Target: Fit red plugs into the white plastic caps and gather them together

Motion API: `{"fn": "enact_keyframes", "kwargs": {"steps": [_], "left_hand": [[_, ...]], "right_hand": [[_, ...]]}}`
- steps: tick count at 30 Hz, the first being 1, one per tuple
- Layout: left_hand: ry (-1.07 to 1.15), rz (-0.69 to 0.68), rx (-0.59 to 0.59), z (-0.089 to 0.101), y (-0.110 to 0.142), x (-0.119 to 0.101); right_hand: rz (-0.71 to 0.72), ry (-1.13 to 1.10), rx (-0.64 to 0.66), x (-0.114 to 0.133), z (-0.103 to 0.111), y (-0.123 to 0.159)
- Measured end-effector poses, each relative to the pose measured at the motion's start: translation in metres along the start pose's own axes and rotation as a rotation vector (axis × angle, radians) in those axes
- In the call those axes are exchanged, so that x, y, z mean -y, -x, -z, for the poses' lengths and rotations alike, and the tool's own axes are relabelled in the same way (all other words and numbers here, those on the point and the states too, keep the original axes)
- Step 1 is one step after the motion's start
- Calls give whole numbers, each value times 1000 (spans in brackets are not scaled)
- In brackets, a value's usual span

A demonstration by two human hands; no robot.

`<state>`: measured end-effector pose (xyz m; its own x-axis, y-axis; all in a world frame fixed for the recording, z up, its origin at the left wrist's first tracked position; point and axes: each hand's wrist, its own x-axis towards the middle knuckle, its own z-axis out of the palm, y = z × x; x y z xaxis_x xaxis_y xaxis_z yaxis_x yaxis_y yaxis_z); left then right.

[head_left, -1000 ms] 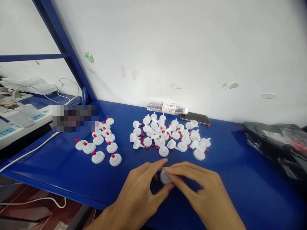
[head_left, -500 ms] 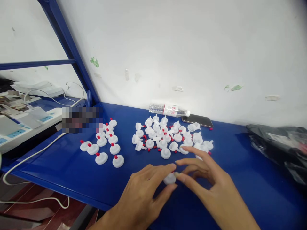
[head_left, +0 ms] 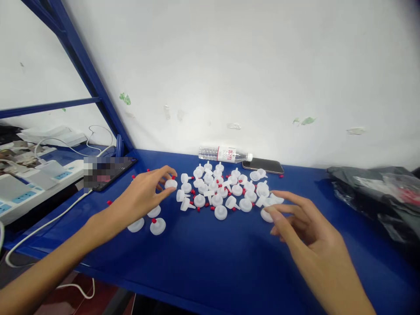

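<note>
My left hand (head_left: pixel 144 189) is closed on a white nozzle cap (head_left: pixel 171 184) with a red tip, pinched between thumb and fingers at the left side of the main pile. Under and beside that wrist lie more red-tipped caps, such as one white cap (head_left: pixel 158 226) on the blue table; my forearm hides several of them. My right hand (head_left: pixel 305 223) hovers at the pile's right end, thumb and fingers apart. Its thumb is close to another white cap (head_left: pixel 266 215); whether they touch is unclear. Small loose red tips (head_left: pixel 212 208) are scattered among the untipped white caps (head_left: pixel 220 212).
Behind the pile lie a clear water bottle (head_left: pixel 226 154) and a phone (head_left: pixel 263 165). Black plastic bags (head_left: pixel 367 197) fill the right side. A dark phone-like device (head_left: pixel 114 173), white power strips (head_left: pixel 70 170) and a cable (head_left: pixel 49 218) are on the left, beside a blue frame post (head_left: pixel 95 83).
My left hand has carried the red-tipped cap from the front middle to the left, beside the tipped group. My right hand has left that cap and moved to the pile's right end.
</note>
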<state>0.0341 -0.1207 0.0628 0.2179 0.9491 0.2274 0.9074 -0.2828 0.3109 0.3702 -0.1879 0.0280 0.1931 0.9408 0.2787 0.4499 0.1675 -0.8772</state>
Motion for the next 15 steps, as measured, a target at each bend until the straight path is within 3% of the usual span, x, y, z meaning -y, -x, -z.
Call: {"fn": "enact_keyframes", "kwargs": {"steps": [4,8,15], "left_hand": [[-52,-5,83,-9,-21,23],[-113,-4,154,-18,-27,38],[-225,-35,173,-8,-36,28]], "right_hand": [[-6,6,-10,1,4,0],[-2,41,-17,2,5,0],[14,80,-11,3,6,0]]}}
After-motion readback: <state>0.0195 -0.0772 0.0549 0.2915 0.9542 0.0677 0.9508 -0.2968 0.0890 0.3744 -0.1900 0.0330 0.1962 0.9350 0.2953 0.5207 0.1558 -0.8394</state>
